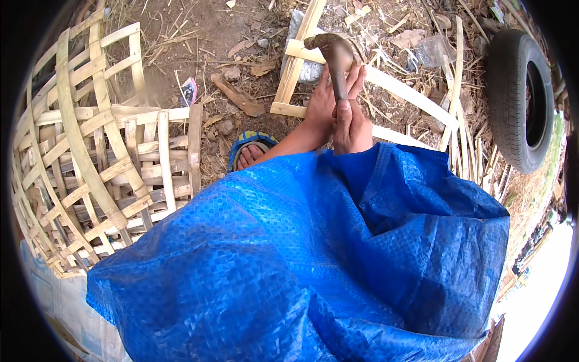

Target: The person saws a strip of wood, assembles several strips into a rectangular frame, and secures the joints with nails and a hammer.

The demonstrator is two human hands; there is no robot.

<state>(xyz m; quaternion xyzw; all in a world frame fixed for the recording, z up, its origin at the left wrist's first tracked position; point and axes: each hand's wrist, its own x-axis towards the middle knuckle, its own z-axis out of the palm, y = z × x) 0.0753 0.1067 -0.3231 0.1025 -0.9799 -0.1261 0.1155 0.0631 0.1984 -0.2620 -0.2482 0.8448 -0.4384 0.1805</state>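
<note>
Both hands are gripping one curved knife (335, 57) above the blue tarp (313, 259): the right hand (353, 123) is wrapping its handle, the left hand (319, 108) is curling alongside. Several bamboo strips (410, 90) are lying beneath, one woven basket (90, 157) left, one tyre (522, 99) right.

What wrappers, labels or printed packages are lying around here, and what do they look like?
Small wrapper: on the dirt beside the woven bamboo frame, crumpled, red, white and blue.
Clear plastic bag: among bamboo scraps near the tyre, crumpled, see-through.
Printed sack: under the frame at lower left, flat, pale with blue marks.
</note>
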